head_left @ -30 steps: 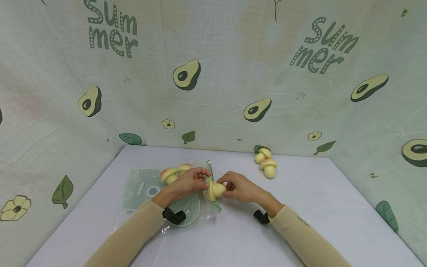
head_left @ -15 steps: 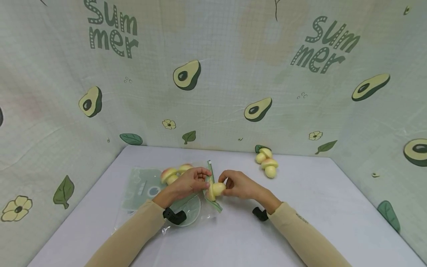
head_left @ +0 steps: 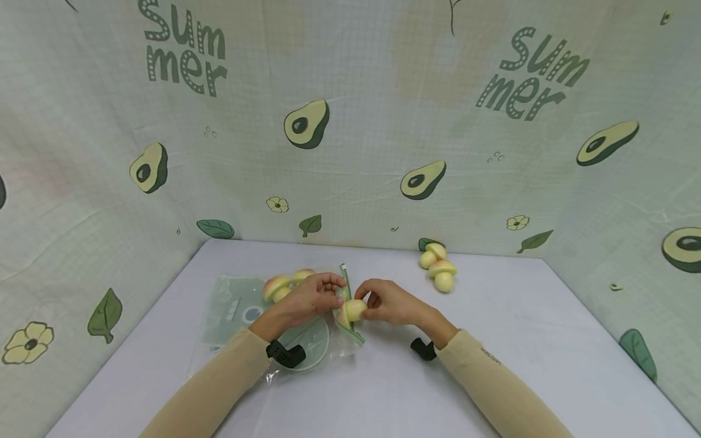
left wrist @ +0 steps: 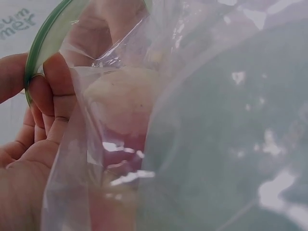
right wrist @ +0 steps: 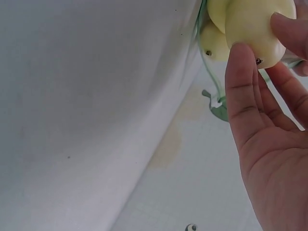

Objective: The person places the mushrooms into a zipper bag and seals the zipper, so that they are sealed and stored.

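Note:
A clear plastic zip bag [head_left: 232,310] with a green zip strip [left wrist: 34,62] lies left of centre on the table. My left hand [head_left: 313,299] pinches the bag's edge near its mouth. At that mouth, a pale yellow mushroom-shaped piece [head_left: 355,310] sits with its cap end at the opening, and my right hand [head_left: 393,304] holds it by the rounded stem. In the right wrist view my thumb and fingertips lie against the smooth yellow stem [right wrist: 255,31]. A pale, pink-tinged rounded shape [left wrist: 125,98] shows through the plastic in the left wrist view.
Two more yellow mushroom-shaped pieces [head_left: 277,288] are beyond the left hand; whether the bag encloses them I cannot tell. Another pair [head_left: 442,277] lies at the table's back right. A printed cloth [head_left: 356,121] rises behind and along the sides of the white table [head_left: 493,316].
My right hand has shifted slightly left, bringing the mushroom-shaped piece a little further into the bag's mouth. The left hand stays almost in place.

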`<state>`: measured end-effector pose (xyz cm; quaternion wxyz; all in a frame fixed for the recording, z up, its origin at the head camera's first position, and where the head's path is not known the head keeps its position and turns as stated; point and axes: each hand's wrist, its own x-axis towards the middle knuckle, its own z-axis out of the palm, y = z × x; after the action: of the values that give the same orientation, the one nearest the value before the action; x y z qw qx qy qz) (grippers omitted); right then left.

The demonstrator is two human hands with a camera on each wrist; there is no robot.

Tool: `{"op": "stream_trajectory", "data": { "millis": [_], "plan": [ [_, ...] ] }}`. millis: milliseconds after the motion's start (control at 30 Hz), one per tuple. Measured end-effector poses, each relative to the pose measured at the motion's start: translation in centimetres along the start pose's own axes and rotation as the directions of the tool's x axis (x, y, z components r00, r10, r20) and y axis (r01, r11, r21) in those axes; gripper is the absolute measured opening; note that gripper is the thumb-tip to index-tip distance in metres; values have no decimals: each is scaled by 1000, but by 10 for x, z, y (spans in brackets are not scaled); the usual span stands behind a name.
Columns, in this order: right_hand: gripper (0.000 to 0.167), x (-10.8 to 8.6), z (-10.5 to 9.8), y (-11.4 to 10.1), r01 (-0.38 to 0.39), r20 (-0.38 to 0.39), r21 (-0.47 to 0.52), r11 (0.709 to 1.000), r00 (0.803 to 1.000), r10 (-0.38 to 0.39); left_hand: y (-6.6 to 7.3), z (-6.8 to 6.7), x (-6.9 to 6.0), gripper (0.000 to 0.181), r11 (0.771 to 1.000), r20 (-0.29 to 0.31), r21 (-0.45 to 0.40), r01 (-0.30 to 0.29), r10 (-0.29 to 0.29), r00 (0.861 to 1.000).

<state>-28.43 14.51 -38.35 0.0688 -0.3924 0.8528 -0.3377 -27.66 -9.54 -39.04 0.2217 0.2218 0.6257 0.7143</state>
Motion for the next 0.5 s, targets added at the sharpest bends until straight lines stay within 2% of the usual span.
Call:
{"op": "stream_trajectory", "data": {
  "millis": [267, 500],
  "plan": [
    [29, 0, 2, 0, 18, -18, -9, 1000, 1000, -19, 2, 1, -1, 42, 1000, -2, -3, -18, 18, 1000],
    [28, 2, 5, -2, 16, -4, 17, 1000, 1000, -16, 3, 1, -1, 40, 1000, 10, 6, -29, 29, 1000]
  ]
}}
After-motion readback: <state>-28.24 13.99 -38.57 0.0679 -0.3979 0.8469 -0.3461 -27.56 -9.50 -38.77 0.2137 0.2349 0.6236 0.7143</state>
